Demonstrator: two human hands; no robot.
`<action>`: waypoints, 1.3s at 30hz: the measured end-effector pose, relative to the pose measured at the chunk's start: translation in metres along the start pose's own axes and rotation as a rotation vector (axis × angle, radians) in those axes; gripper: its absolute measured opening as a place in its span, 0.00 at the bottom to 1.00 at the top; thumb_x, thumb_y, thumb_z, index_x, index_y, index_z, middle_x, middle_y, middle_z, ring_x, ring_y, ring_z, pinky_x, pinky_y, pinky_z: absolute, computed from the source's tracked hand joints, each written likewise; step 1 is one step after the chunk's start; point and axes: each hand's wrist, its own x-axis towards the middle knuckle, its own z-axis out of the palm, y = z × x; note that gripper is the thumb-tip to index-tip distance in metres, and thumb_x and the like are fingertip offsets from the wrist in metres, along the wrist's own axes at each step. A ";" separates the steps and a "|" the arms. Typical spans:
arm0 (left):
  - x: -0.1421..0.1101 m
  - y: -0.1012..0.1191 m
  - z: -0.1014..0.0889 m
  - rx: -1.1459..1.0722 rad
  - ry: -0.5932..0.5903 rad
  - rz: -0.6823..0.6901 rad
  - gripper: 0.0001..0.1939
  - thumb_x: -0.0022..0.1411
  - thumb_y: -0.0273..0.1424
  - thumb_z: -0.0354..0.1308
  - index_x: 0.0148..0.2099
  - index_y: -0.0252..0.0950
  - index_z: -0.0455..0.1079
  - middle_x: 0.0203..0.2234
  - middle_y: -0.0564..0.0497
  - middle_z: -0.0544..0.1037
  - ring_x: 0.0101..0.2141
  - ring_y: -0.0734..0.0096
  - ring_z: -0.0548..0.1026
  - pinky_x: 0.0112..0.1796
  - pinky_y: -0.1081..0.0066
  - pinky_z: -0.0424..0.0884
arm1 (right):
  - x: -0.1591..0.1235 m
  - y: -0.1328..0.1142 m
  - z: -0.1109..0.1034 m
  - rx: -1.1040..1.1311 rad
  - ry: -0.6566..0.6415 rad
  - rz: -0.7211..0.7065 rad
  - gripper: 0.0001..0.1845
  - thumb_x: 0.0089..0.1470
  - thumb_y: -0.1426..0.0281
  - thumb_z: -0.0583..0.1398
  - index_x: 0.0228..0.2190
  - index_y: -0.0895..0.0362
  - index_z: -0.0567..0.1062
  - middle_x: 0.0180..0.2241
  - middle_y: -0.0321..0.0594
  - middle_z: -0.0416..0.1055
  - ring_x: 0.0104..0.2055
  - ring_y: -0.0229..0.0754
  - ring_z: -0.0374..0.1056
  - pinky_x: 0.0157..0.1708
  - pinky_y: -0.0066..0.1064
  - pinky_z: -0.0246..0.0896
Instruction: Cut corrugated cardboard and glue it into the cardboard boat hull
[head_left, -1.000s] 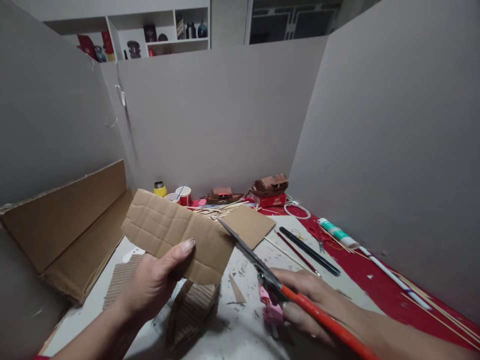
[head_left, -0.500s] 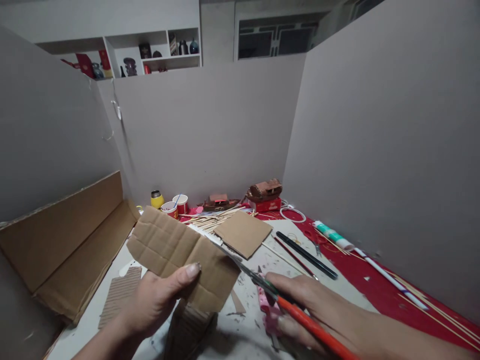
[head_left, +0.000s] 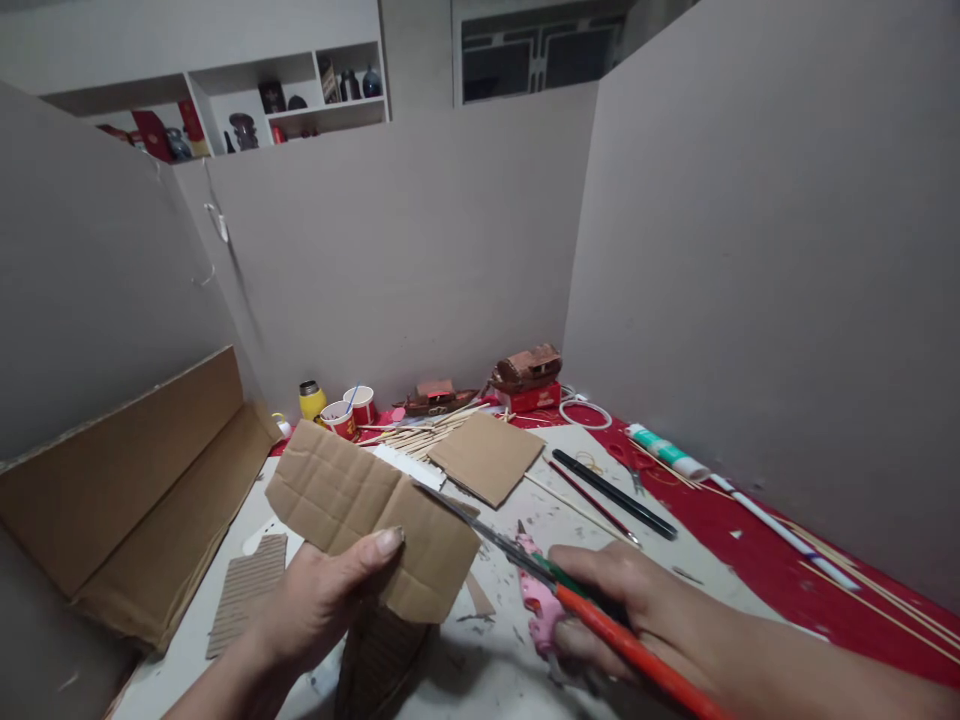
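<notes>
My left hand [head_left: 330, 590] grips a bent piece of brown cardboard [head_left: 337, 490], thumb on top and the other fingers hidden beneath. In my right hand [head_left: 630, 590] are scissors [head_left: 600, 620] with long metal blades and orange and green handles. Their blades lie along the cardboard's upper right edge; whether they are parted cannot be made out. Beside my right hand, a pink glue gun [head_left: 544, 610] lies on the table, partly covered by the fingers. Under the held cardboard stands a dark brown corrugated cardboard form [head_left: 382, 655], partly hidden.
A flat cardboard square [head_left: 487, 458], thin wooden sticks [head_left: 427, 435], a black rod [head_left: 615, 495] and a brush [head_left: 592, 500] lie ahead. Two model boats [head_left: 525, 370] and paper cups [head_left: 340, 420] stand at the back. A folded cardboard sheet [head_left: 150, 520] leans left; red-handled scissors [head_left: 630, 460] lie right.
The view has shifted slightly. The cardboard has moved a little to the right within the picture, and the scissors remain at its edge. More of the glue gun shows now.
</notes>
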 end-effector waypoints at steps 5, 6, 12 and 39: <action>-0.001 -0.006 -0.001 0.100 -0.035 -0.052 0.29 0.53 0.39 0.66 0.56 0.32 0.71 0.43 0.40 0.80 0.46 0.49 0.76 0.49 0.56 0.72 | 0.004 -0.005 -0.004 -0.061 -0.086 0.053 0.08 0.54 0.66 0.58 0.27 0.56 0.69 0.23 0.34 0.67 0.24 0.36 0.60 0.24 0.25 0.56; -0.001 -0.007 -0.001 0.099 -0.044 -0.057 0.29 0.54 0.39 0.66 0.56 0.33 0.70 0.44 0.40 0.80 0.47 0.49 0.76 0.50 0.56 0.71 | 0.004 -0.005 -0.004 -0.068 -0.096 0.057 0.08 0.54 0.66 0.58 0.27 0.56 0.68 0.22 0.34 0.66 0.23 0.35 0.59 0.24 0.25 0.55; -0.004 -0.007 0.010 0.016 0.020 -0.069 0.29 0.51 0.37 0.68 0.54 0.31 0.72 0.46 0.37 0.79 0.47 0.45 0.76 0.46 0.55 0.74 | 0.001 0.000 -0.002 -0.076 -0.085 0.024 0.12 0.57 0.63 0.55 0.25 0.56 0.64 0.20 0.31 0.59 0.22 0.34 0.52 0.23 0.26 0.52; -0.008 -0.003 0.032 -0.168 0.333 0.078 0.38 0.48 0.35 0.70 0.61 0.36 0.64 0.40 0.44 0.82 0.46 0.51 0.77 0.47 0.60 0.73 | 0.009 0.006 0.010 -0.169 -0.016 -0.071 0.20 0.58 0.53 0.49 0.24 0.53 0.61 0.18 0.35 0.61 0.18 0.37 0.55 0.21 0.28 0.51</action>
